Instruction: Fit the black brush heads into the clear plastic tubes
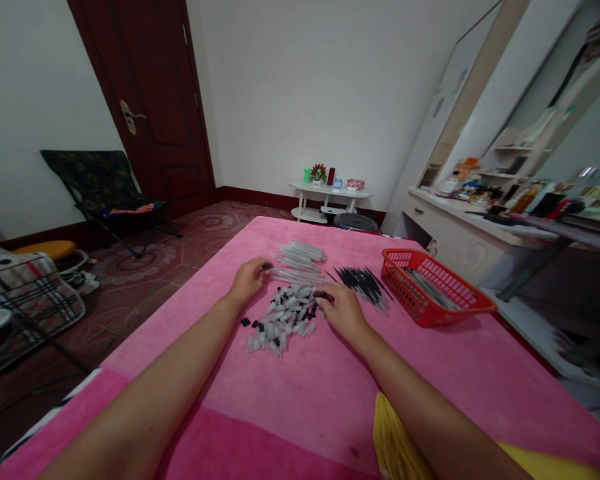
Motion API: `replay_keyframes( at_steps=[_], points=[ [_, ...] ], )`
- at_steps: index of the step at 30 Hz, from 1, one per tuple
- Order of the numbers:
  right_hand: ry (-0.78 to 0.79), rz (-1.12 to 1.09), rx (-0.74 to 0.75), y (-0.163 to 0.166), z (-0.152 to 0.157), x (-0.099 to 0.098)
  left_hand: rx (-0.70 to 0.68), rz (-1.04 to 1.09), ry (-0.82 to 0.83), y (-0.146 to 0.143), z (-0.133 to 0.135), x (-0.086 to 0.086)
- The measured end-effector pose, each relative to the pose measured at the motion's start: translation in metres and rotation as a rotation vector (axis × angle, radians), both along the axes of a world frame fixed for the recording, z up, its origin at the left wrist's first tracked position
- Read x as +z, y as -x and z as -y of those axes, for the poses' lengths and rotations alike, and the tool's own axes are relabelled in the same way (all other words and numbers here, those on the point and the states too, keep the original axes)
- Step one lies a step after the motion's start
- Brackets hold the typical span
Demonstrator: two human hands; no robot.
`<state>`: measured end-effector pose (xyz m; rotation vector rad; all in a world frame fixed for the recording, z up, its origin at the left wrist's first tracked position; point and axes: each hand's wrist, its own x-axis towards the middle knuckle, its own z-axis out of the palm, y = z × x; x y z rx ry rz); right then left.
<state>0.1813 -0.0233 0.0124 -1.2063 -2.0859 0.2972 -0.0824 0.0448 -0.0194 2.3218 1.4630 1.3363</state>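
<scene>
No text, brand, number or sign can be read.
On the far white stand [327, 189], any markings on 2 upright containers, 1 green [307, 175] and 1 red [331, 176], and on the blue round-faced object [338, 183] are too small to make out; at right, any labels on the bottles [526, 199] along the dresser [450, 221] are too blurred.

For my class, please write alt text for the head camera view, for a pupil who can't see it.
A person's left hand is beside clear tubes, the right hand at a pile of small whitish and black pieces, on a pink cloth. Farther right are thin black sticks and a red basket.
</scene>
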Motion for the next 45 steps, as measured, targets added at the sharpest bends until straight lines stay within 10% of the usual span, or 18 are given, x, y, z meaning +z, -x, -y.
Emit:
replay_keyframes(
  at_steps=[12,23,35,45],
  points=[
    [0.049,0.206,-0.158,0.026,0.008,-0.007,0.059,-0.001,-0.06,-0.002,0.006,0.001],
    [-0.012,0.407,-0.603,-0.043,-0.012,-0.004,0.134,0.308,-0.017,0.001,0.003,-0.01],
    [-0.071,0.468,-0.707,-0.043,-0.015,-0.015,-0.024,0.193,-0.042,-0.006,0.015,-0.008],
    [-0.217,0.083,-0.175,-0.016,0.002,-0.003,-0.054,0.136,-0.046,-0.011,0.023,-0.002]
  ],
)
